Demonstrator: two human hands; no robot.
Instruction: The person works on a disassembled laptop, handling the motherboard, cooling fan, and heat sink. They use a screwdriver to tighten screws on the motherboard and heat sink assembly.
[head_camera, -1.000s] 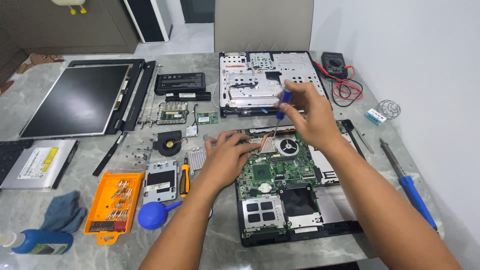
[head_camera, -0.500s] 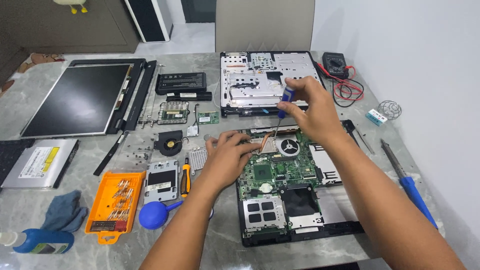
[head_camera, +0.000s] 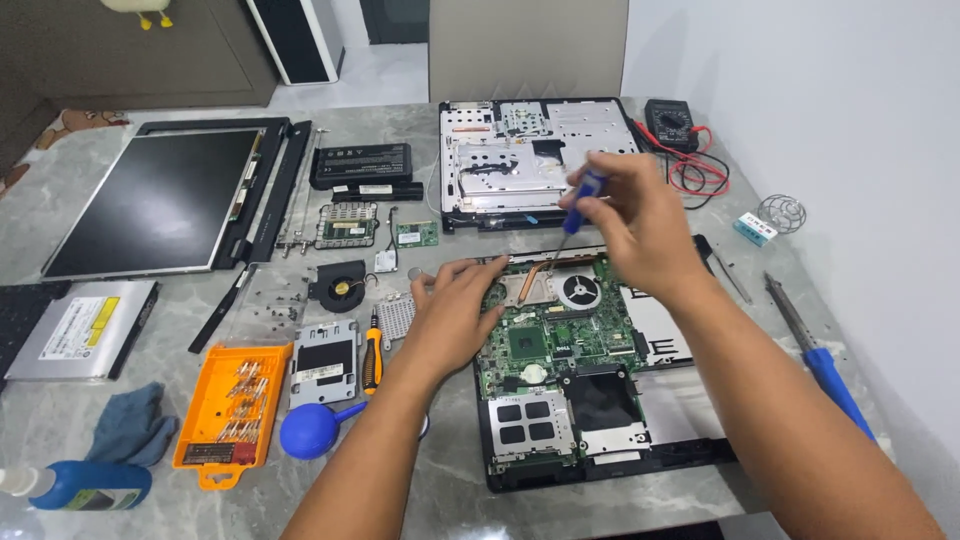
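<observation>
An opened laptop base with a green motherboard (head_camera: 560, 345) lies on the grey marble table in front of me. My right hand (head_camera: 635, 225) grips a blue-handled screwdriver (head_camera: 580, 200), whose tip points down at the copper heat pipe (head_camera: 535, 280) near the board's top edge. My left hand (head_camera: 455, 310) rests flat on the board's upper left corner, fingers spread, holding nothing. A round fan (head_camera: 578, 292) sits just right of the screwdriver tip.
A metal laptop cover (head_camera: 520, 160) lies behind the board, with a multimeter (head_camera: 675, 125) at the back right. Left are a screen panel (head_camera: 160, 200), battery (head_camera: 362, 162), loose fan (head_camera: 340, 285), optical drive (head_camera: 75, 330), orange bit case (head_camera: 232, 405), blue blower (head_camera: 310, 430), orange screwdriver (head_camera: 372, 350). A blue tool (head_camera: 820, 355) lies right.
My right hand with the screwdriver has shifted slightly toward the heat pipe and turned a little. My left hand stays on the board's corner.
</observation>
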